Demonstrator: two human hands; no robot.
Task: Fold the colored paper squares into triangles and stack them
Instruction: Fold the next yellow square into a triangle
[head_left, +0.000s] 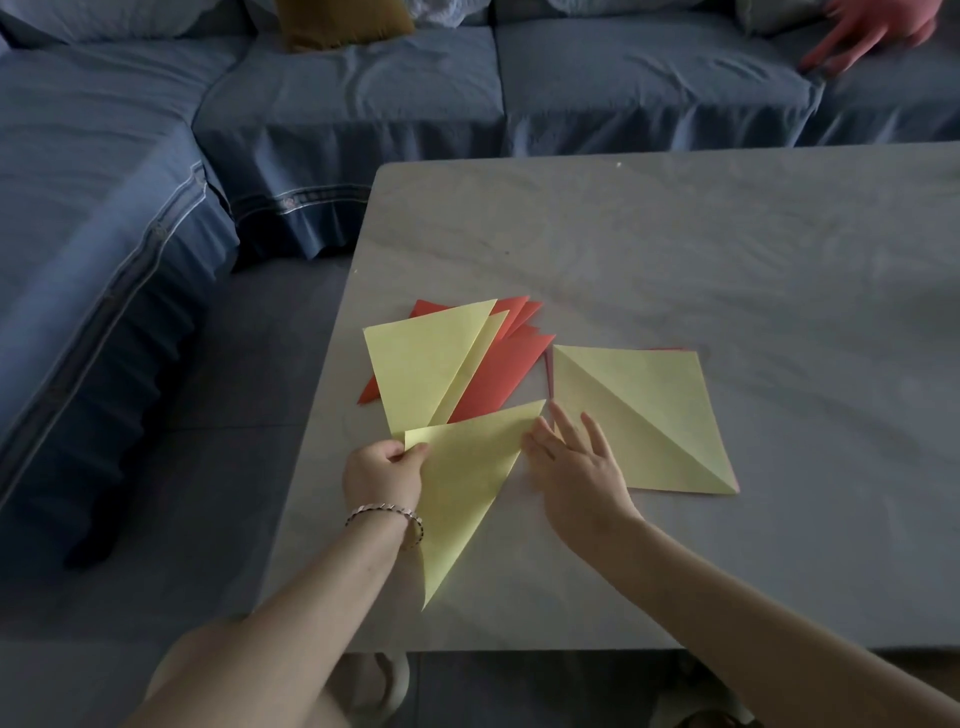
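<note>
Yellow folded triangle (467, 483), one item, in hand at the near left of the bench (675, 249).
- Left hand (384, 473): bracelet (384, 512) at the wrist; thumb and fingers pinch the triangle's upper left corner.
- Right hand (576, 467): gripping nothing, fingers straight and spread, fingertips at the triangle's right edge.
- Handling, judged: thin, light, limp away from the fold, likely to slide on the smooth top and to crease under a hard squeeze. Best held at a corner or along the folded edge, flat fingers steadying.
- Stack (431, 364): yellow and red triangles fanned loosely, just beyond the held piece.
- Creased square (644, 415): yellow, unfolded, beside the right hand, red edges showing beneath.
- Sofa (311, 104): blue, behind the bench.
</note>
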